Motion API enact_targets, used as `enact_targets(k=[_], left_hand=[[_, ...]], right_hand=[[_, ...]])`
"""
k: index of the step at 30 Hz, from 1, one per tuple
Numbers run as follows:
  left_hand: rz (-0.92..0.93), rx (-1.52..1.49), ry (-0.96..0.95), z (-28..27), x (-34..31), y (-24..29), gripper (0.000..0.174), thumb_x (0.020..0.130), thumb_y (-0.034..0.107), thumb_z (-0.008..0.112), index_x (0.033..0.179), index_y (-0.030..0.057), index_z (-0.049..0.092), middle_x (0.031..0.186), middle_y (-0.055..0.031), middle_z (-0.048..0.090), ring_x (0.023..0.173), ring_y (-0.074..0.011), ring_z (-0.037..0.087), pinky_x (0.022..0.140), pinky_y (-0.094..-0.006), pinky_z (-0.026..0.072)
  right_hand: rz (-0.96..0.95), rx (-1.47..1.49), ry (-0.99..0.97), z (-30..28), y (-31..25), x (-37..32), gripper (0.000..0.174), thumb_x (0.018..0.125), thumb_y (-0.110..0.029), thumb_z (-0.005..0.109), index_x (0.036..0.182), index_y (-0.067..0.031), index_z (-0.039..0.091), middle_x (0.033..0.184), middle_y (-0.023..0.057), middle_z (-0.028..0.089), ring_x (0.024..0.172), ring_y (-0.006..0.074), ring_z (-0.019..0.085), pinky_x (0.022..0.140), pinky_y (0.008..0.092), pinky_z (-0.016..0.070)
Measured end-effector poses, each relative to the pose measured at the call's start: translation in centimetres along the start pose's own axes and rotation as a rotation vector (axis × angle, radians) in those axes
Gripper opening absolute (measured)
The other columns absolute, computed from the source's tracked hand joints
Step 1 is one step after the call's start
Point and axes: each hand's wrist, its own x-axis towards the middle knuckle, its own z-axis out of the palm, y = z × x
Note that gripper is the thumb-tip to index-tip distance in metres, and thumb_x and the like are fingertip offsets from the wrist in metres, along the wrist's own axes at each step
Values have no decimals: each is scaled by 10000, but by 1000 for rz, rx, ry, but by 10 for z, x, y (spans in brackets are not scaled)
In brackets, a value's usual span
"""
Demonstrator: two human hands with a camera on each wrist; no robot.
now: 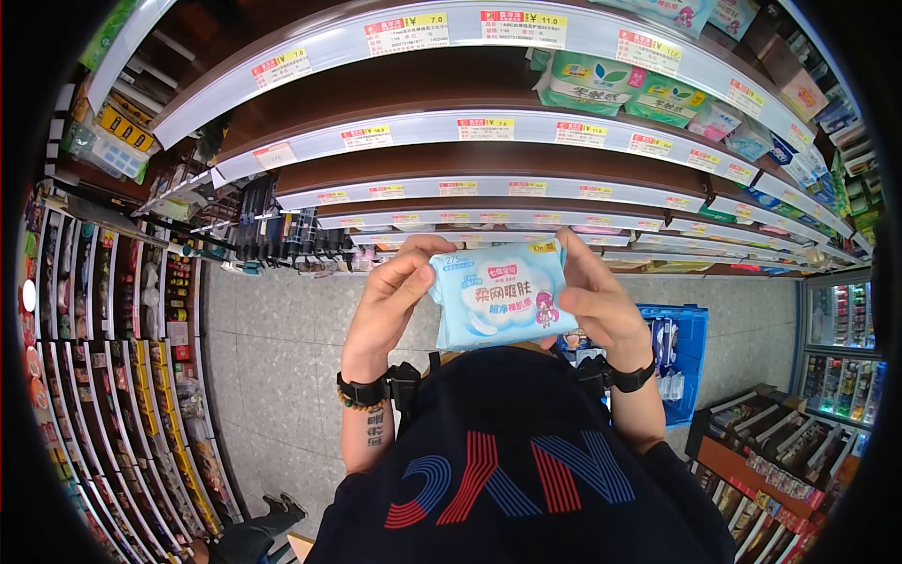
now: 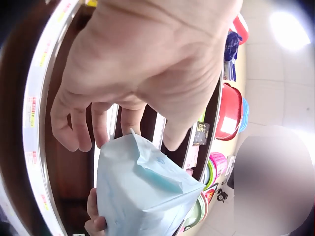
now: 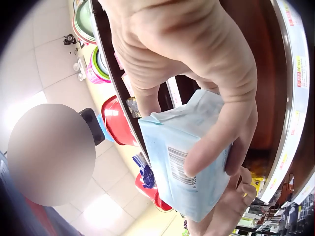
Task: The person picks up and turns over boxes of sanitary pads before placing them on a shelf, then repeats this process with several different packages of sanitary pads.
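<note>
A light blue soft pack of sanitary pads (image 1: 507, 293) is held up before the chest, its printed front facing the head camera. My right hand (image 1: 606, 305) grips its right end, the thumb over the front. In the right wrist view, fingers curl over the side with the barcode (image 3: 181, 164). My left hand (image 1: 393, 293) is at the pack's left end, thumb beside the edge. The left wrist view shows its fingers (image 2: 101, 125) loosely bent, fingertips right at the folded end flap of the pack (image 2: 142, 182).
Shelves with price labels (image 1: 487, 130) rise in front, with green packs (image 1: 590, 83) at upper right. A blue basket (image 1: 697, 362) with packaged goods stands on the floor (image 1: 272, 376) at my right. Racks of goods line the left; red buckets (image 2: 229, 110) sit on top of a shelf.
</note>
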Motion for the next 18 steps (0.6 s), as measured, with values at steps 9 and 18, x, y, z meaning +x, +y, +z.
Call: enact_targets(k=[9, 18], left_hand=[[102, 176, -69, 8, 0, 12, 269, 714, 105, 858, 810, 43, 615, 1254, -92, 535, 1121, -185, 536, 949, -335, 484], [101, 169, -101, 7, -2, 14, 375, 710, 63, 844, 719, 76, 469, 1257, -128, 549, 1140, -179, 513, 897, -299, 464]], right_hand=[[-132, -332, -4, -2, 7, 7, 347, 797, -14, 781, 968, -21, 480, 1219, 171, 596, 1063, 164, 616, 845, 273, 565], [-158, -445, -54, -3, 5, 10, 376, 752, 27, 787, 889, -36, 443, 1301, 245, 554, 1071, 205, 640, 687, 230, 611]])
